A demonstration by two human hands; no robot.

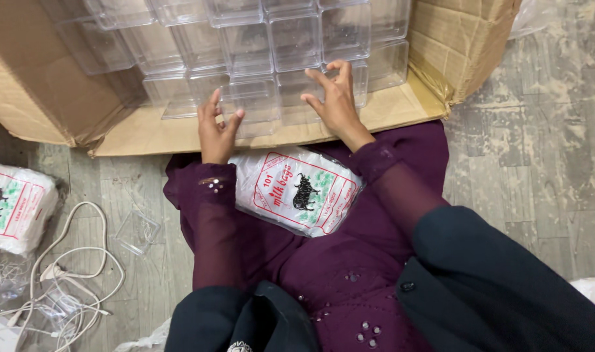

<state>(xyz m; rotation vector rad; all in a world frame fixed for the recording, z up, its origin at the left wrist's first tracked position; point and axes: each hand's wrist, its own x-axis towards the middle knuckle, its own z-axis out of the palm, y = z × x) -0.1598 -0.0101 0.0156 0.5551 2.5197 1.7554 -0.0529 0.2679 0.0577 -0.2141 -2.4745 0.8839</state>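
Note:
A large cardboard box [43, 85] lies open on its side, packed with several clear plastic containers [245, 45] in stacked rows. My left hand [216, 127] rests its fingers on a clear container [252, 104] in the bottom row. My right hand [336, 104] presses spread fingers against another clear container [297, 88] just to the right. Neither hand grips anything. A white packet of plastic bags [297, 189] with red and green print lies on my purple-clothed lap, between my forearms.
A second white printed packet [14, 205] lies at the left on the grey floor [538, 163]. White cables [69, 267] coil at lower left beside a loose clear lid [136, 231]. The box's flap [401, 107] lies flat toward me.

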